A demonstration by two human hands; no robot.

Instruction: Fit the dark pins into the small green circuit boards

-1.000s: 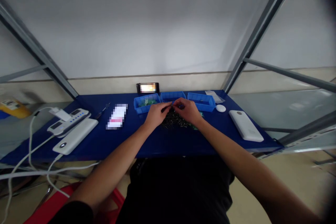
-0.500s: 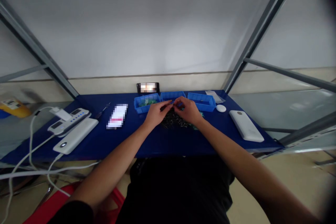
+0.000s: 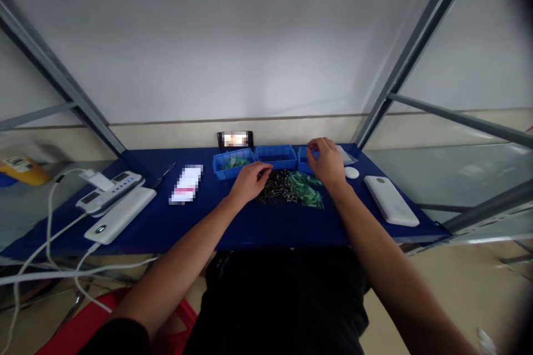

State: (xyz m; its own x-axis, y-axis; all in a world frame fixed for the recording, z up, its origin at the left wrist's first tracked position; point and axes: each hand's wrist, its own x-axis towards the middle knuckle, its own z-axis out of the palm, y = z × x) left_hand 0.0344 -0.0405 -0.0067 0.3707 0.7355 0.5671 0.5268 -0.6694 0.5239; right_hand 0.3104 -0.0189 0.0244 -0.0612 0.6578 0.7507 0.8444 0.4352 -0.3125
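Observation:
My left hand (image 3: 250, 180) hovers at the left edge of a pile of small dark metal screw-like parts (image 3: 280, 186). Its fingers reach forward, the thumb slightly apart from them, and nothing shows between them. My right hand (image 3: 327, 161) is over the right blue bin (image 3: 303, 162) and covers much of it. Its thumb and forefinger are curled close together; whatever they hold is too small to make out. Beside the dark parts lies a heap of small green translucent pieces (image 3: 307, 189).
A left blue bin (image 3: 220, 172) contains green pieces; a middle blue bin (image 3: 275, 151) stands beside it. A propped phone (image 3: 235, 139), a flat phone (image 3: 186, 184), a screwdriver-like tool (image 3: 162, 176), white power banks (image 3: 391, 199) and a round white object (image 3: 352, 172) surround the work area.
My right hand has parted from my left and moved right to the right bin, uncovering the green heap and middle bin. My left hand has barely moved; its fingers look looser.

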